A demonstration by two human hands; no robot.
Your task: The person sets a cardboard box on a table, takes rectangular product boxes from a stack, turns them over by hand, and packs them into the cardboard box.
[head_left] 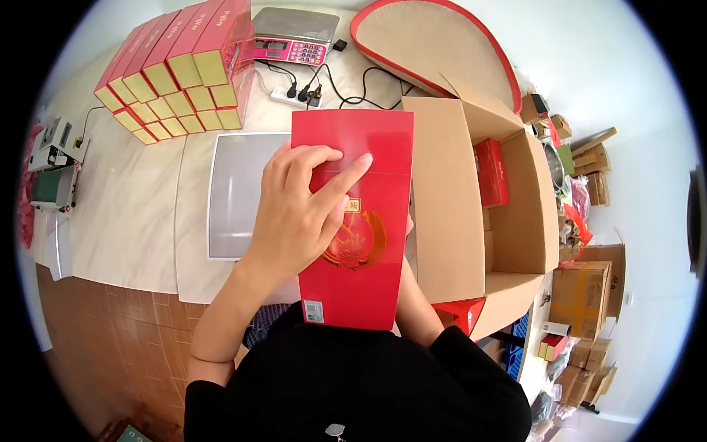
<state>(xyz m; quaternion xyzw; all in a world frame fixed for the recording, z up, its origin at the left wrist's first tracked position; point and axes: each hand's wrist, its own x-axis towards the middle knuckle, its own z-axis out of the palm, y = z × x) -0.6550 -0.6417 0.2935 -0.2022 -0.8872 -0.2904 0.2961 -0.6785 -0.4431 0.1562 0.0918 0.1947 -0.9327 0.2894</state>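
No text is coming through legibly. On the upright-lying red glossy rectangular package (383, 191), a small gold-framed label (355, 205) is showing an unclear character, a round gold brushwork emblem (357, 247) is sitting below it, and a white rectangular barcode-like label (314, 311) is lying at seven o'clock. Towards eleven o'clock, stacked red-and-gold rectangular boxes (166, 62) are bearing blurred gold script.

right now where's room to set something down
Free: the pale tabletop left of the grey panel, in front of the red box stack. Crowded: the back, with scale and power strip; the right, with the open carton.
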